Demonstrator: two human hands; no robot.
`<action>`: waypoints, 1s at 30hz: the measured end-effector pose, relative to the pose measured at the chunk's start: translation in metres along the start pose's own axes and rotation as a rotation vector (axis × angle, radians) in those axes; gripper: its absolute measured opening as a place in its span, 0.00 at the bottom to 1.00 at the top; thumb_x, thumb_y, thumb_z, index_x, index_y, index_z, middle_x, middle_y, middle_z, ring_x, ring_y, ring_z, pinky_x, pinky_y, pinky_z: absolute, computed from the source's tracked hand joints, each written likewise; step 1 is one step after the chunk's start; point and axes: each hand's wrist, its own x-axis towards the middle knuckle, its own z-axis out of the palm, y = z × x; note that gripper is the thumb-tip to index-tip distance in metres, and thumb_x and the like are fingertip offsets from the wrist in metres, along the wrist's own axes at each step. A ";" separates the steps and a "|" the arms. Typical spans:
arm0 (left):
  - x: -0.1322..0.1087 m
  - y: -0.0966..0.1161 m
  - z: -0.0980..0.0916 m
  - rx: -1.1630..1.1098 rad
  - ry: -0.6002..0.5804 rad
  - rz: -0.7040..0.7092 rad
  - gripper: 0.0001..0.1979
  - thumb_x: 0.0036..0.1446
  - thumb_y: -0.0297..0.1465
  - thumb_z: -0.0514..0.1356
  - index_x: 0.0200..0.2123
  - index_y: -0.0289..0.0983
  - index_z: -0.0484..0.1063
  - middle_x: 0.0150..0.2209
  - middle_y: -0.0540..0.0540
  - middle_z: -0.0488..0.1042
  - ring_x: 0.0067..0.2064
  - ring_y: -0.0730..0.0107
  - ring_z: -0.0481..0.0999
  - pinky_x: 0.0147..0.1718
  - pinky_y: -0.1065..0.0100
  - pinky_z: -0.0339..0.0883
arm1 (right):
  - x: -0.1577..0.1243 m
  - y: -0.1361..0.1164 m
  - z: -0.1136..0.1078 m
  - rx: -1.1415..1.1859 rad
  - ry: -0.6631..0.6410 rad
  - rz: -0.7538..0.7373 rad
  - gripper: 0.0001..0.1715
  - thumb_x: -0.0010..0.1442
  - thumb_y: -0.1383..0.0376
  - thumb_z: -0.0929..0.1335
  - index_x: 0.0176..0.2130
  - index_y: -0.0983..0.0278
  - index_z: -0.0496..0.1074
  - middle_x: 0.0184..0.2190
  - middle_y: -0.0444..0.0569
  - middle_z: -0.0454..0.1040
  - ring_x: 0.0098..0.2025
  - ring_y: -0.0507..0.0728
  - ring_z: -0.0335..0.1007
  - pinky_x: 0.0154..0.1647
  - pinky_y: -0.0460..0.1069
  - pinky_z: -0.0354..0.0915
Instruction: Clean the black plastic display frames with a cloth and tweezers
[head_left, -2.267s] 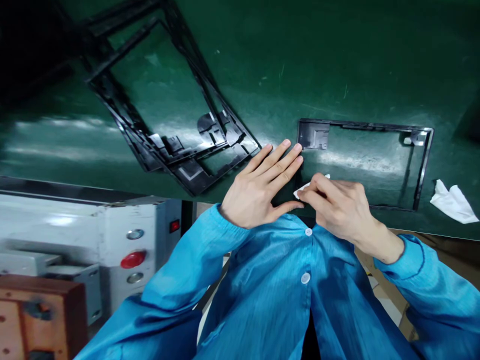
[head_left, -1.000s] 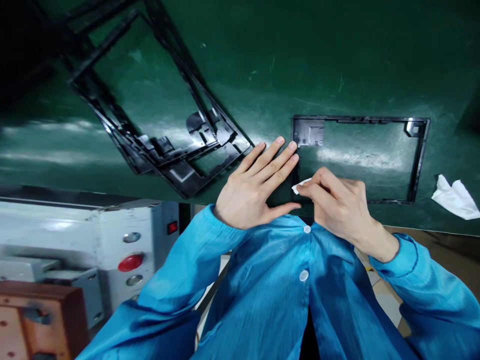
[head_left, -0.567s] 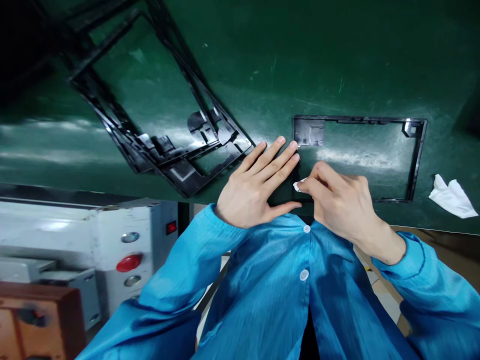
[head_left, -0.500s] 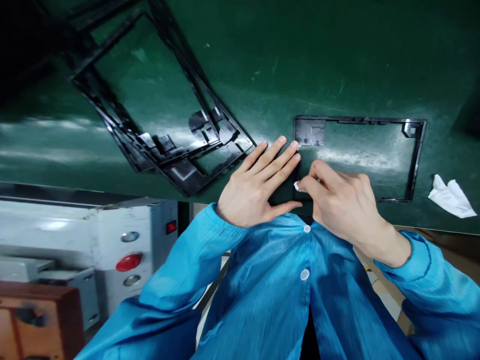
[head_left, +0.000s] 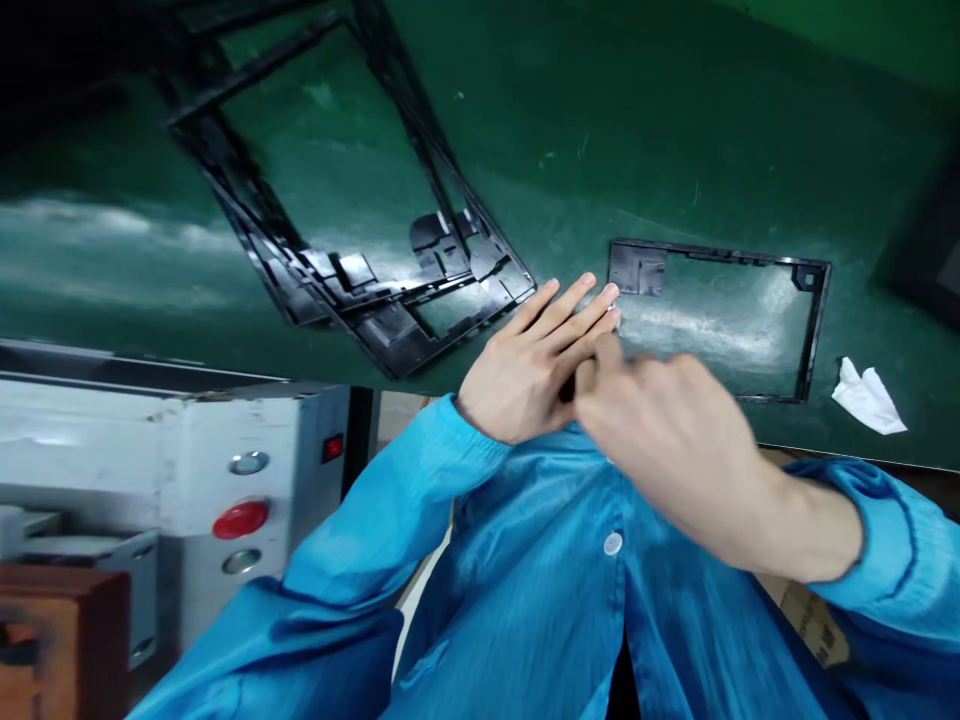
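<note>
Best steady the black frame (head_left: 637, 270) with light, even pressure from your spread left hand (head_left: 529, 370); your right hand (head_left: 667, 430), overlapping it, blurs, grip unreadable.

Right hand (head_left: 671, 435) blurry, its grip unclear

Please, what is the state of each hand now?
Left hand: open, flat, at one end of the black rectangular plastic frame.
Right hand: blurred; whether it is closed on anything cannot be told.
</note>
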 end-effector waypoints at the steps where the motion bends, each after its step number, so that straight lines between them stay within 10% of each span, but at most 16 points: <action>1: 0.001 0.001 -0.001 -0.005 -0.007 -0.001 0.33 0.80 0.44 0.49 0.78 0.33 0.57 0.78 0.38 0.61 0.81 0.49 0.57 0.80 0.46 0.54 | -0.005 0.008 -0.007 -0.021 0.005 -0.002 0.16 0.63 0.83 0.65 0.34 0.66 0.74 0.33 0.54 0.78 0.23 0.54 0.63 0.24 0.53 0.49; 5: 0.003 0.004 -0.005 -0.010 -0.029 -0.016 0.45 0.72 0.56 0.58 0.79 0.34 0.55 0.77 0.36 0.61 0.80 0.45 0.58 0.79 0.44 0.54 | -0.032 0.039 -0.020 0.172 0.124 0.127 0.07 0.72 0.74 0.68 0.41 0.63 0.70 0.37 0.49 0.75 0.29 0.53 0.69 0.25 0.50 0.56; 15: 0.000 0.006 -0.013 0.035 -0.066 -0.025 0.48 0.71 0.52 0.63 0.82 0.40 0.47 0.77 0.38 0.62 0.80 0.46 0.60 0.79 0.46 0.56 | -0.110 0.038 0.041 1.343 0.367 0.344 0.17 0.76 0.76 0.67 0.54 0.60 0.81 0.44 0.48 0.76 0.32 0.50 0.79 0.30 0.47 0.75; 19: 0.000 0.007 -0.014 0.057 -0.074 -0.028 0.48 0.70 0.53 0.63 0.82 0.40 0.48 0.77 0.38 0.63 0.80 0.47 0.60 0.79 0.46 0.57 | -0.127 0.051 0.048 1.597 0.352 0.392 0.21 0.79 0.71 0.66 0.63 0.55 0.80 0.44 0.49 0.82 0.43 0.54 0.85 0.48 0.49 0.82; 26: 0.000 0.006 -0.015 0.081 -0.086 -0.025 0.48 0.71 0.56 0.61 0.82 0.40 0.48 0.76 0.38 0.64 0.79 0.46 0.61 0.78 0.45 0.58 | -0.093 0.054 0.049 1.125 0.560 0.437 0.10 0.73 0.70 0.74 0.49 0.57 0.85 0.42 0.46 0.83 0.33 0.51 0.79 0.32 0.47 0.79; 30: 0.000 0.006 -0.015 0.030 -0.093 -0.050 0.50 0.70 0.55 0.63 0.83 0.43 0.46 0.77 0.38 0.62 0.80 0.46 0.59 0.79 0.45 0.55 | -0.055 0.051 0.050 0.745 0.538 0.248 0.08 0.72 0.72 0.74 0.45 0.61 0.85 0.43 0.51 0.83 0.45 0.58 0.82 0.44 0.53 0.81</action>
